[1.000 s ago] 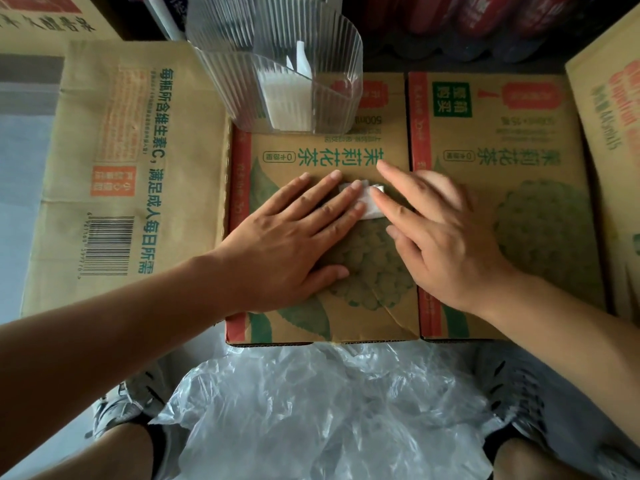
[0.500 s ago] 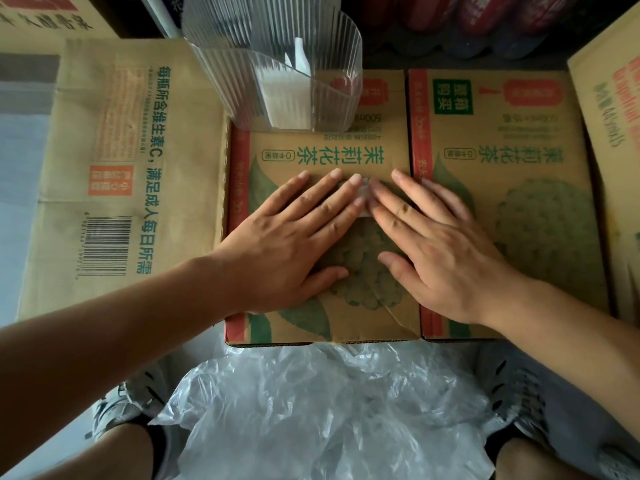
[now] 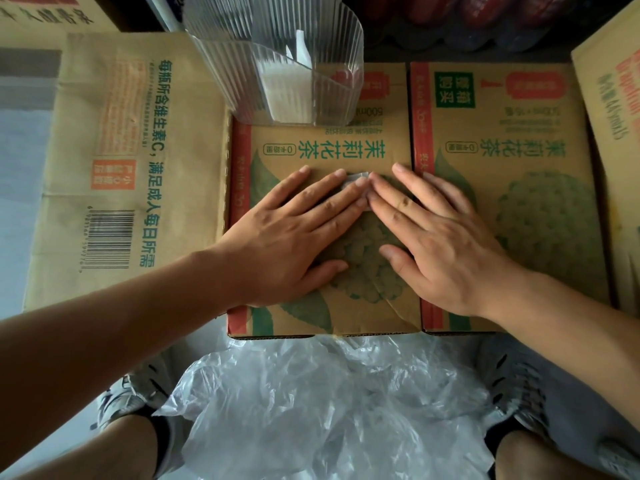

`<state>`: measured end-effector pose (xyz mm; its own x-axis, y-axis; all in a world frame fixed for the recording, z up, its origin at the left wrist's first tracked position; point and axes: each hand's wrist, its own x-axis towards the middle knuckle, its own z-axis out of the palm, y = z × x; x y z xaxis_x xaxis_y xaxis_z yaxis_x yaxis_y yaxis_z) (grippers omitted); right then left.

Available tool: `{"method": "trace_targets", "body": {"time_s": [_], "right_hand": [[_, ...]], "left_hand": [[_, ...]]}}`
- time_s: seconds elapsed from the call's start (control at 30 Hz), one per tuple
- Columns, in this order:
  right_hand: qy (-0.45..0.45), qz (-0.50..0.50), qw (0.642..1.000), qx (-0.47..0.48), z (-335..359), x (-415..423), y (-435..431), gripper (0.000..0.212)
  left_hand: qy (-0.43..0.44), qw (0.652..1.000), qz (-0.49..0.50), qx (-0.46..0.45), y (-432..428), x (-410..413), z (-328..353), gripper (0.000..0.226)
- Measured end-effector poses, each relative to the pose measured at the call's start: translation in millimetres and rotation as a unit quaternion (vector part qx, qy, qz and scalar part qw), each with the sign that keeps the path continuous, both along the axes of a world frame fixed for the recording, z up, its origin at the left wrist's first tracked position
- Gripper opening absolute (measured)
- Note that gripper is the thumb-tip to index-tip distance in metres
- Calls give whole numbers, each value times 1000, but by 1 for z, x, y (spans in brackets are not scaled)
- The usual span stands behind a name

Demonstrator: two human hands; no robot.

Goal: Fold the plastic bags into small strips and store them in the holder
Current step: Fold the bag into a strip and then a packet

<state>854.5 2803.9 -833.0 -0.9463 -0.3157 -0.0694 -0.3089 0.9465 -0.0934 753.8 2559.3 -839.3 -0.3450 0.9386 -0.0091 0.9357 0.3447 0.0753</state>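
A small folded white plastic bag (image 3: pixel 356 177) lies on the cardboard box top (image 3: pixel 332 147), almost wholly covered by fingertips. My left hand (image 3: pixel 294 233) lies flat with straight fingers pressing on the bag from the left. My right hand (image 3: pixel 440 237) lies flat too, its fingertips meeting the left hand's over the bag. A clear ribbed plastic holder (image 3: pixel 277 67) stands at the box's far edge, with folded white strips (image 3: pixel 284 88) standing inside it. A heap of loose crumpled clear plastic bags (image 3: pixel 329 407) lies between my feet below the box's near edge.
A second printed carton (image 3: pixel 519 133) adjoins on the right and a flattened one (image 3: pixel 114 150) on the left. Another box (image 3: pixel 613 98) rises at the far right. Red-wrapped bottles (image 3: pixel 467 19) sit behind. My shoes (image 3: pixel 124 400) flank the bag heap.
My right hand went from raised, pointed fingers to lying flat, and slid down-left until its fingertips met the left hand's. The white bag piece is now nearly covered. The left hand barely moved.
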Motion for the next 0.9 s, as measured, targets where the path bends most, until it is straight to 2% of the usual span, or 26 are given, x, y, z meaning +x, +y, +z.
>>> {"method": "trace_targets", "body": {"time_s": [0.13, 0.3, 0.7, 0.9], "right_hand": [[-2, 10, 1000, -5, 0, -1, 3, 66], [-13, 31, 998, -57, -1, -3, 14, 62], [-19, 20, 998, -48, 8, -10, 11, 60], [-19, -30, 987, -158, 10, -14, 7, 64]], "left_hand": [[2, 1000, 0, 2, 0, 0, 0, 74], [-1, 1000, -8, 4, -2, 0, 1, 72], [-19, 1000, 15, -2, -5, 0, 5, 74], [-36, 999, 11, 3, -7, 0, 7, 74]]}}
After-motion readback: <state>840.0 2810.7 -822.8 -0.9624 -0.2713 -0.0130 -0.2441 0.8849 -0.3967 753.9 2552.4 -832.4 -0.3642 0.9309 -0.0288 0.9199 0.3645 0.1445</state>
